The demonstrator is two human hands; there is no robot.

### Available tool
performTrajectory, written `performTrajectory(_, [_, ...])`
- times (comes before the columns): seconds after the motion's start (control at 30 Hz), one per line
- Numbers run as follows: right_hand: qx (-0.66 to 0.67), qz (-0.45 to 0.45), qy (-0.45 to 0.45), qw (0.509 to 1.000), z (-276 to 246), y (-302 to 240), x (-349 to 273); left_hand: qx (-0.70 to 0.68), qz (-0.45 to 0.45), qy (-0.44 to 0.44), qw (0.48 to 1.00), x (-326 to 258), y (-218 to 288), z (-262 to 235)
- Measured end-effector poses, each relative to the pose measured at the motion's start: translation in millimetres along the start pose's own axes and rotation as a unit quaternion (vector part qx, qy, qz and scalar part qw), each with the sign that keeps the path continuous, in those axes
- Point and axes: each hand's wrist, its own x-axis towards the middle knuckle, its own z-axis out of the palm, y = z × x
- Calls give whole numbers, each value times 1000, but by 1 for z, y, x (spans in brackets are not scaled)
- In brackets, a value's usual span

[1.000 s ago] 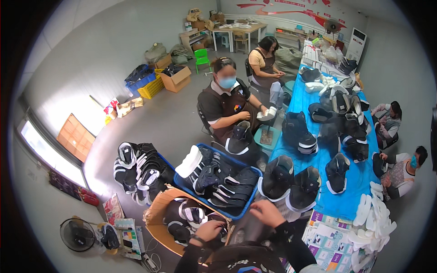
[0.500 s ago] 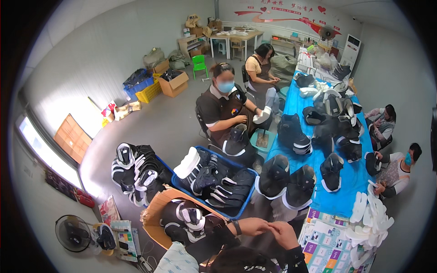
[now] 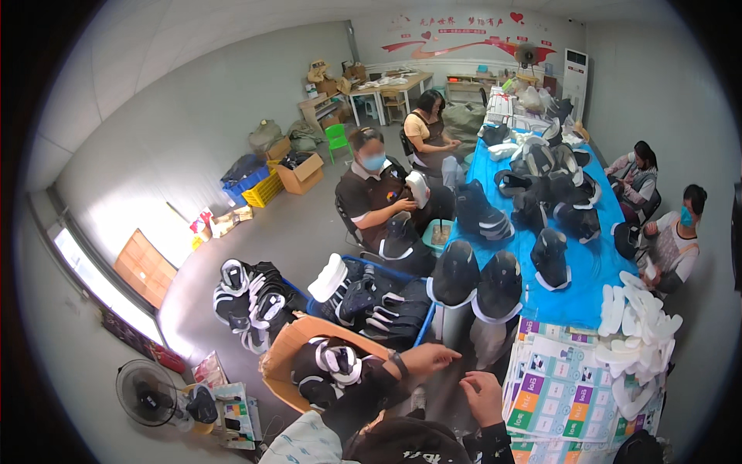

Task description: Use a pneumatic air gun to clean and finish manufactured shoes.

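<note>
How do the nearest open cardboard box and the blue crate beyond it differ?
The cardboard box is brown with uneven edges; the blue crate has a smooth rim. Shoe uppers lie jumbled in the box but largely in overlapping rows in the crate. Both are open-topped.

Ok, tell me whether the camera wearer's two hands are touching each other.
No, a gap shows between the left hand and the right hand.

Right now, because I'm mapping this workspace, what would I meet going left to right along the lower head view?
Round black wire-caged fan, open brown cardboard box, bare left hand, bare right hand, colourful printed paper sheets.
</note>
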Motion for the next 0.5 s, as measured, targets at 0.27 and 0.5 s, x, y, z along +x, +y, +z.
performTrajectory(0.27, [60,33,-65,996,-33,-22,-85,150,-102,-86,980,-45,30,4])
performTrajectory(0.5, [70,169,7,983,-98,-21,-145,145,243,141,949,-193,334,-180])
